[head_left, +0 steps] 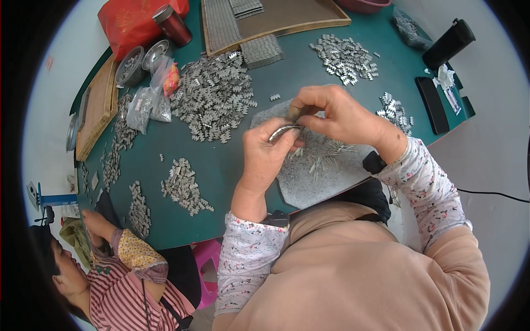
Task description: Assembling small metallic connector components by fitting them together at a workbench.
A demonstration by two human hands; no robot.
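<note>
My left hand (259,160) is closed on a short, curved strip of linked metal pieces (281,131), pinched between thumb and fingers. Against the strip's far end, my right hand (343,115) is bent in a pinch; what its fingertips hold, if anything, is too small to make out. Both hands are over a grey felt-like mat (303,190) at the table's near edge. Thin metal pins (319,157) lie scattered on the mat below the hands. A single loose toothed metal link (275,97) rests just past the mat.
A large heap of metal links (212,94) covers the table's middle left, with smaller piles (346,59) around. At the back is a wooden-framed tray (298,25). A phone (432,105) and black bottle (450,43) sit right. Another person (127,270) works at left.
</note>
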